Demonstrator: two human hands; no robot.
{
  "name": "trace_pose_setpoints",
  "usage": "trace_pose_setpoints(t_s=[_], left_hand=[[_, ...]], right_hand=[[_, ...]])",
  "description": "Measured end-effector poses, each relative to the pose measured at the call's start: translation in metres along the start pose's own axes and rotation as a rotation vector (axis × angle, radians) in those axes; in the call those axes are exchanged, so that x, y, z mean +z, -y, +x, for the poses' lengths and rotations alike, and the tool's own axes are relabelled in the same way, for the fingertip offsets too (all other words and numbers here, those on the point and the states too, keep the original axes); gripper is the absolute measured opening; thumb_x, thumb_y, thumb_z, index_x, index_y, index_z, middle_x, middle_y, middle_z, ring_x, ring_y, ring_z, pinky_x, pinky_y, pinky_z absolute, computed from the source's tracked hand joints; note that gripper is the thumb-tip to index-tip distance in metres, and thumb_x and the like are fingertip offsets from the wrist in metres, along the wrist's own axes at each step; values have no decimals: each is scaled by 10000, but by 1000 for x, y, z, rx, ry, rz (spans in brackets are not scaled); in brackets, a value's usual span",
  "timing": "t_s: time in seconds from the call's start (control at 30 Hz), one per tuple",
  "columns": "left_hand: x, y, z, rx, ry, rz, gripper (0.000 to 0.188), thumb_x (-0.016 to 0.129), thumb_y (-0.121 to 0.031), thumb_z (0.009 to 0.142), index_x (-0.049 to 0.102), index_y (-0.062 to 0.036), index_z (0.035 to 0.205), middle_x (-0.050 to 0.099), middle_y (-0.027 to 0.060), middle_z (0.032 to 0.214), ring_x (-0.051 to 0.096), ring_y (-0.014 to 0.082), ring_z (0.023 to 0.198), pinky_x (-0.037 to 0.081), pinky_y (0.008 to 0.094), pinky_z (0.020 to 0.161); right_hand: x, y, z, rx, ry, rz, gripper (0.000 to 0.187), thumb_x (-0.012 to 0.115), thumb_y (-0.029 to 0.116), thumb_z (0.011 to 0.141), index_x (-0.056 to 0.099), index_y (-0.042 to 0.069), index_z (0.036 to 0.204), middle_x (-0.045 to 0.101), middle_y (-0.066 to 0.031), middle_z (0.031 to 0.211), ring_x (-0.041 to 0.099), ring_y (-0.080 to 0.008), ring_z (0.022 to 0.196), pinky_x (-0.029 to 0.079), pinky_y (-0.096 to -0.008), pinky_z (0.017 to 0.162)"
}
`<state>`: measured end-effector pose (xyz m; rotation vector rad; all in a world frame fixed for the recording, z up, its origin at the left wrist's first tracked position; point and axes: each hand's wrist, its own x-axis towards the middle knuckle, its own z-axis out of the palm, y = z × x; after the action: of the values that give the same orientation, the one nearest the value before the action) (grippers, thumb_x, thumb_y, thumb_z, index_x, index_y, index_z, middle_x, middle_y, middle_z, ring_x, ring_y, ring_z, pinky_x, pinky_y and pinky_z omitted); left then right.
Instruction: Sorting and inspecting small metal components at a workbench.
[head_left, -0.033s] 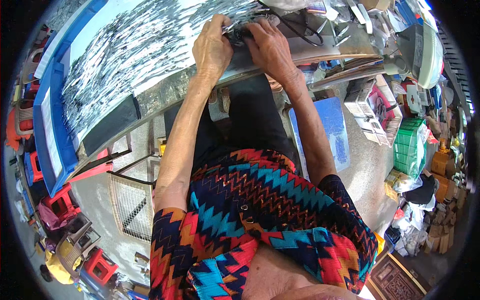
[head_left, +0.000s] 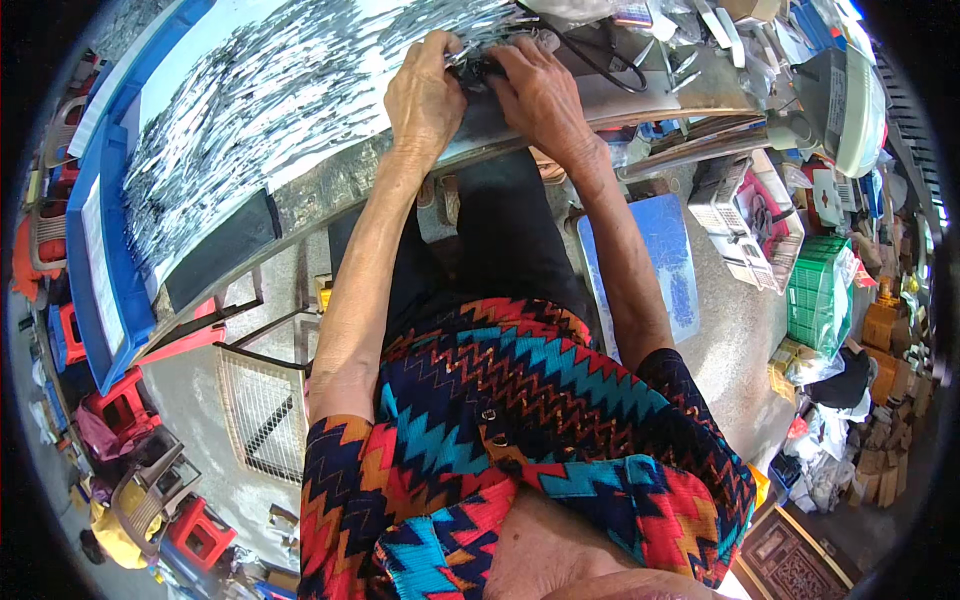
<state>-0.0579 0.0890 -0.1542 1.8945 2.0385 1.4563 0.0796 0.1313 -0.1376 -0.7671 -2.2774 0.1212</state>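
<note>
At the front edge of the worktable (head_left: 335, 190), both of my hands work close together over a small dark, shiny bunch (head_left: 474, 72) of slender pieces. My left hand (head_left: 426, 105) has its fingers curled in against the bunch from the left. From the right, my right hand (head_left: 545, 105) bends its fingers down onto it, thumb tucked inward. What exactly sits between the fingertips is too small and covered to make out. A broad heap of slim silver-and-black pieces (head_left: 270, 130) spreads over the table to the left of my hands.
A blue tray-like frame (head_left: 105, 230) borders the heap at left. Beyond my right hand lie a black cord loop (head_left: 610, 70) and several slim light pieces (head_left: 683, 72). A scale-like device (head_left: 845, 110) stands at right. Below are a blue stool top (head_left: 645, 265) and a green crate (head_left: 818, 295).
</note>
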Motion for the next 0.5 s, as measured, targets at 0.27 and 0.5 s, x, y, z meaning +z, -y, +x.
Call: trace_pose_setpoints(t_s=[0.27,0.5], left_hand=[[-2,-4,3,-39,-16,103,326,539,58,646,530,-97,933,531,104,811,562,306,738,447,379,615],[-4,2,0,46,-21,-95,242,554,27,672,573,-59,898,516,126,796,549,279,714,444,360,617]], right_hand=[[4,-7,8,8,81,70,214,580,84,720,525,45,924,547,-125,864,538,-327,824,434,-393,678],[2,-3,10,-4,135,58,216,582,104,731,565,74,944,561,-116,845,545,-320,816,435,-392,680]])
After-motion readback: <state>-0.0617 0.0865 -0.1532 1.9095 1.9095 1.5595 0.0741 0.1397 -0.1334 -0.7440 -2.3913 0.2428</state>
